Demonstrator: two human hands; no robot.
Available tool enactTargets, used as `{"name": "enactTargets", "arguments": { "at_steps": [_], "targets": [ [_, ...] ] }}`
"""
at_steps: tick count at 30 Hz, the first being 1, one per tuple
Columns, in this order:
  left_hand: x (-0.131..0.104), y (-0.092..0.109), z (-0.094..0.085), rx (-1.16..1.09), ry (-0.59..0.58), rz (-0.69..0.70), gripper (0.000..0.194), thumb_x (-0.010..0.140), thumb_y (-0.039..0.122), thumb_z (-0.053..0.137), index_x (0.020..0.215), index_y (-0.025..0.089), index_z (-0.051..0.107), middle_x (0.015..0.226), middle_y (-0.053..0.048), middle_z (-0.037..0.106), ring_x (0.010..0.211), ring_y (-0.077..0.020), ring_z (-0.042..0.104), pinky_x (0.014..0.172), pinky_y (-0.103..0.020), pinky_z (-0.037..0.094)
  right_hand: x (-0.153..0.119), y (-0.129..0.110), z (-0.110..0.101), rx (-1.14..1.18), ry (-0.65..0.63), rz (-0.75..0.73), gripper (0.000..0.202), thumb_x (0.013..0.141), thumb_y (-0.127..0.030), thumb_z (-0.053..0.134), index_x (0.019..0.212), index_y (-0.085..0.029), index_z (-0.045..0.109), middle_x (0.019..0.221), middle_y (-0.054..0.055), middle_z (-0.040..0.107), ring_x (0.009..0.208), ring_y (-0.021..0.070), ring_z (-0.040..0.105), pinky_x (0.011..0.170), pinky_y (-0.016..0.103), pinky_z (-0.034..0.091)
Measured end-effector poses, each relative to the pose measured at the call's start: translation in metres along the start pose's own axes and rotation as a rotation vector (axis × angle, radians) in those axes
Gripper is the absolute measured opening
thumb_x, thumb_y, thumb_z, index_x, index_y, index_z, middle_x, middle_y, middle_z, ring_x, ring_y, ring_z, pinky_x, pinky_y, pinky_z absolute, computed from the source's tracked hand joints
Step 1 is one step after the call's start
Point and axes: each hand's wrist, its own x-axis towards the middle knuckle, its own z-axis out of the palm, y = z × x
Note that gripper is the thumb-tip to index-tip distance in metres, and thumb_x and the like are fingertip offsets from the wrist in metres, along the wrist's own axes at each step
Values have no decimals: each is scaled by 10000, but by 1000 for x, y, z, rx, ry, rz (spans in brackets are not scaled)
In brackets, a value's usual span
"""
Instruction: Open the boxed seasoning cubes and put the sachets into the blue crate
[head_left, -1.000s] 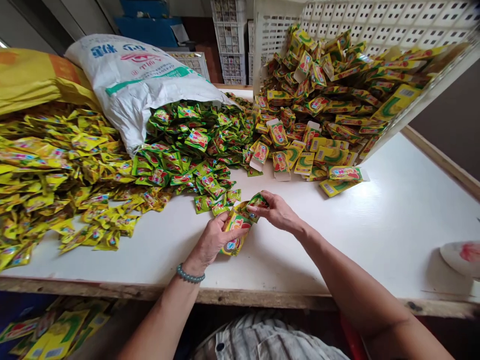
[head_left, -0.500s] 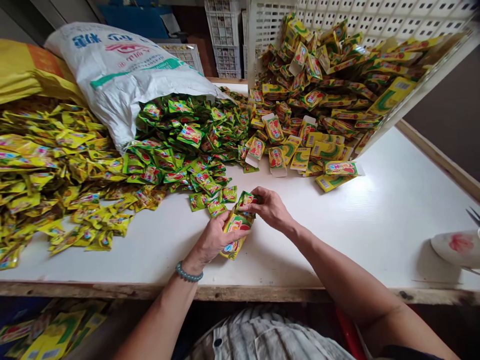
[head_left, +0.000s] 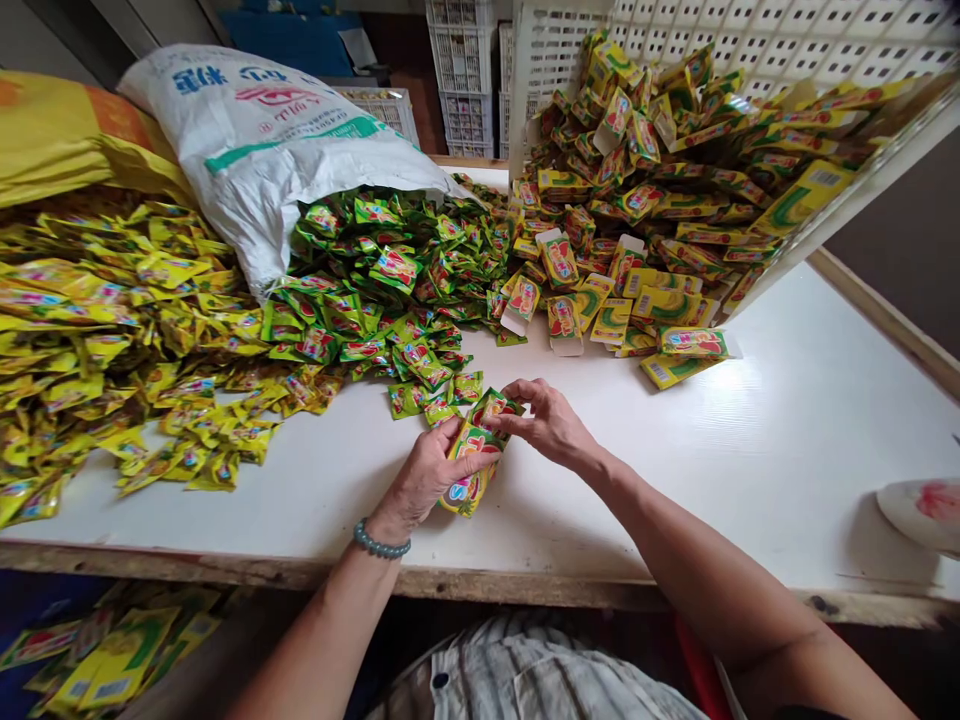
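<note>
My left hand (head_left: 426, 474) is wrapped round a small yellow candy box (head_left: 466, 482), tilted above the white table. At the box's upper end my right hand (head_left: 551, 422) pinches a green candy packet (head_left: 495, 408), which lies against the box's opening; how far it is inside I cannot tell. Just beyond the hands lie a few loose green packets (head_left: 407, 400), at the front of a heap of green packets (head_left: 360, 290). Yellow packets (head_left: 187, 400) form another heap on the left.
A white sack (head_left: 247, 150) lies open behind the green heap, beside a yellow sack (head_left: 67, 140). At the right, many candy boxes (head_left: 600, 230) spill from a tipped white crate (head_left: 847, 215). A white cup (head_left: 919, 510) lies at the right edge of the table (head_left: 712, 480).
My right hand has brought the green packet closer against the box's upper end. My left hand still holds the box. The whole view has shifted slightly.
</note>
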Motion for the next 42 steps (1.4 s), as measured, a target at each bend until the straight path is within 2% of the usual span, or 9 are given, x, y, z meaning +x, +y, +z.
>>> {"name": "enactTargets", "arguments": {
  "at_steps": [8, 14, 18, 23, 28, 31, 34, 39, 42],
  "targets": [
    [1, -2, -1, 35, 27, 2, 475, 605, 286, 856, 1008, 163, 637, 768, 12, 698, 625, -135, 630, 612, -248, 504, 0, 7, 4, -23, -10, -81, 392, 729, -595, 709, 667, -209, 687, 803, 58, 636, 967, 238, 496, 883, 368, 395],
    [-1, -1, 1, 22, 14, -9, 405, 567, 279, 870, 872, 156, 633, 723, 12, 684, 624, -147, 633, 618, -258, 501, -6, 1, 10, 19, -190, -17, 426, 788, -620, 638, 741, -210, 744, 1215, 95, 601, 1240, 282, 363, 1072, 453, 302],
    [0, 1, 1, 43, 40, 32, 396, 548, 265, 876, 837, 146, 633, 693, 18, 669, 612, -135, 619, 603, -237, 486, -9, -2, 14, 108, -290, 32, 515, 851, -660, 506, 784, -207, 741, 1286, 92, 567, 1308, 277, 332, 1118, 454, 267],
    [1, 4, 2, -81, 86, 69, 509, 646, 349, 818, 1052, 174, 566, 713, 24, 661, 561, -148, 632, 558, -261, 502, -8, 1, 16, 351, -129, -21, 418, 807, -591, 623, 954, -207, 696, 1097, 65, 634, 1042, 207, 552, 924, 358, 434],
    [1, 3, 0, -114, 181, 211, 657, 667, 295, 812, 1179, 263, 401, 889, 7, 706, 751, -179, 700, 713, -298, 535, -4, 7, 25, 505, -133, 85, 450, 721, -620, 685, 737, -175, 618, 690, -6, 581, 678, 129, 507, 687, 277, 452],
    [1, 1, -1, -74, 149, 259, 615, 674, 270, 810, 1172, 241, 449, 951, -24, 716, 857, -188, 691, 792, -307, 523, -2, 7, 27, 537, -45, 68, 435, 704, -606, 704, 793, -192, 604, 699, -18, 567, 660, 119, 486, 658, 260, 437],
    [1, 1, -1, -68, 138, 241, 480, 695, 275, 794, 1088, 214, 525, 935, -15, 713, 828, -167, 676, 763, -273, 516, -3, 6, 28, 564, -10, 52, 438, 672, -602, 729, 785, -195, 611, 727, -10, 585, 684, 127, 501, 679, 266, 435],
    [-1, 3, -4, -148, 171, 161, 424, 643, 287, 818, 968, 214, 555, 799, 30, 702, 703, -147, 659, 670, -250, 511, -11, 0, 24, 308, -144, 73, 489, 769, -639, 616, 646, -166, 625, 648, -10, 549, 634, 119, 467, 623, 262, 382],
    [-1, 5, -4, -170, 185, 141, 400, 656, 313, 812, 961, 201, 579, 777, 18, 705, 690, -139, 655, 665, -241, 508, -14, -3, 22, 254, -193, -4, 412, 799, -568, 633, 738, -163, 670, 729, 5, 600, 678, 125, 502, 632, 255, 389]
  ]
}}
